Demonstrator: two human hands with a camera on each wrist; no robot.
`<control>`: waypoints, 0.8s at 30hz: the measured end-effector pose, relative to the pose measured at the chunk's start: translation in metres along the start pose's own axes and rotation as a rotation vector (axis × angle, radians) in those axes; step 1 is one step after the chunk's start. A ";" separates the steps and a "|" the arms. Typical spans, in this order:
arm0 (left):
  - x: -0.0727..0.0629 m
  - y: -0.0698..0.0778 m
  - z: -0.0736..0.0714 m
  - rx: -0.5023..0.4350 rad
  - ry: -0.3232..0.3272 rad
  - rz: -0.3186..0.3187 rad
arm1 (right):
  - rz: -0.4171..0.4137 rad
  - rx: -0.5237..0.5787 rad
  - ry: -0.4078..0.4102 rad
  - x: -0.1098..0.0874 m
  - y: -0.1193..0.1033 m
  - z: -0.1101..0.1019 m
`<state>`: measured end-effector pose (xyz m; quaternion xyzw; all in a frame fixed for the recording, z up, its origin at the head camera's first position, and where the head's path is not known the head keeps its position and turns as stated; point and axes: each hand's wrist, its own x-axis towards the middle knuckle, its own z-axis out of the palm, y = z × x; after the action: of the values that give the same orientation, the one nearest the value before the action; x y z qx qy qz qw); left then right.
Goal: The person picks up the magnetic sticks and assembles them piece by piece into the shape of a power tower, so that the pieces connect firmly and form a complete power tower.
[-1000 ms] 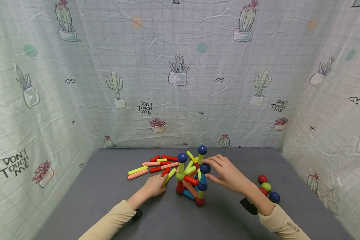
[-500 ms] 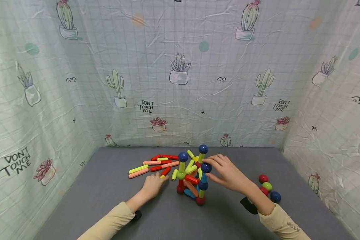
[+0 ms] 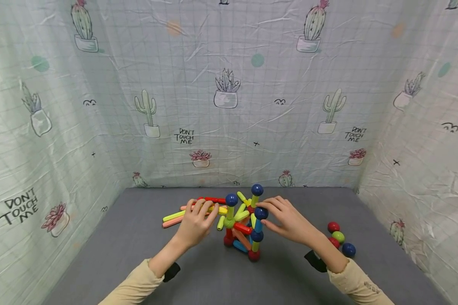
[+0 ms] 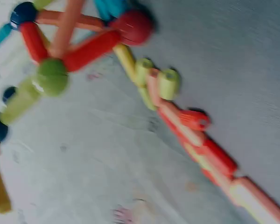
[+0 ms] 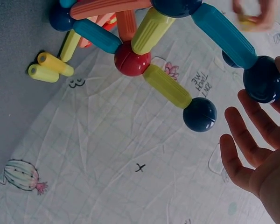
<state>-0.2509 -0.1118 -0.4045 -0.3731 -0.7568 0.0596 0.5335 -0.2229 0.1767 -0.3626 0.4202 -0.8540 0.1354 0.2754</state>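
A construction of magnetic rods and balls stands on the grey table, with a lime ball [image 3: 229, 223], red balls [image 5: 132, 59] and dark blue balls on its uprights. My left hand [image 3: 194, 224] pinches a yellow magnetic rod [image 3: 222, 210], raised left of the construction's nearer-left upright. That rod [image 4: 0, 186] also shows at the edge of the left wrist view, with only bits of fingertips. My right hand [image 3: 288, 220] holds the dark blue ball [image 5: 263, 79] topping the front right column between thumb and fingers. A blue rod [image 5: 226, 35] joins that ball to the one below.
Loose red rods [image 3: 215, 200], salmon rods [image 3: 173, 221] and lime rods [image 3: 174, 215] lie left of the construction, partly behind my left hand. One short lime rod [image 3: 221, 223] lies close beside it. Several loose balls [image 3: 338, 237] sit at the right. A patterned curtain [image 3: 229, 127] surrounds the table.
My left hand let go of a lime rod beside the construction, then took a yellow rod from the table and lifted it. My right hand stays on the blue ball.
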 end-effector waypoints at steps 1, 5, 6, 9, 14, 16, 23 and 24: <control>0.005 0.003 -0.004 0.000 0.047 0.046 | -0.001 0.000 0.001 0.000 0.000 0.000; 0.019 0.018 -0.009 0.035 0.144 0.240 | -0.011 0.003 0.012 -0.001 0.000 0.001; 0.022 0.022 -0.009 0.042 0.139 0.275 | -0.014 0.006 0.016 -0.001 0.000 0.001; 0.032 0.031 -0.009 0.074 0.120 0.340 | -0.023 0.011 0.025 -0.001 0.000 0.001; 0.046 0.039 -0.011 0.123 0.066 0.384 | -0.027 0.010 0.033 -0.002 -0.001 0.001; 0.049 0.041 -0.011 0.139 0.048 0.396 | -0.024 0.011 0.034 -0.002 -0.001 0.001; 0.053 0.042 -0.006 0.149 0.030 0.401 | -0.011 0.022 0.029 -0.004 -0.002 0.000; 0.054 0.042 -0.006 0.148 0.029 0.402 | -0.011 0.023 0.029 -0.004 -0.002 0.000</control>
<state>-0.2333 -0.0500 -0.3810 -0.4770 -0.6529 0.2150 0.5476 -0.2192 0.1784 -0.3647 0.4260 -0.8459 0.1500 0.2838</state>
